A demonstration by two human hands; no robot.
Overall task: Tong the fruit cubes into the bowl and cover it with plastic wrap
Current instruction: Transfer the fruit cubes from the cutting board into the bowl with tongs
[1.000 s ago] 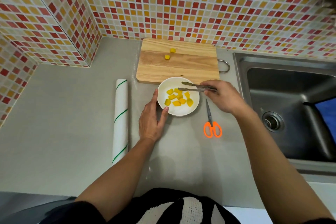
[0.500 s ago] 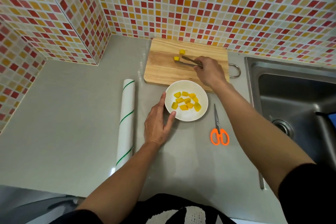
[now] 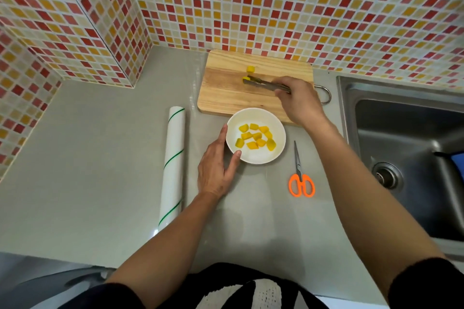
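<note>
Right hand point(image 3: 300, 100) is pinching the tongs point(image 3: 267, 83), tips closing on a fruit cube point(image 3: 246, 80) lying just ahead; likely soft, slippery; gentle side pressure advised; left hand point(image 3: 216, 167), spread, is bracing the bowl point(image 3: 255, 136).

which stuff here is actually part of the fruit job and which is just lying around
In the job:
tongs in the right hand
two fruit cubes on the board
bowl with cubes in it, left hand against its rim
wrap roll

Lying about:
scissors (may be meant to cut the wrap)
sink
</note>
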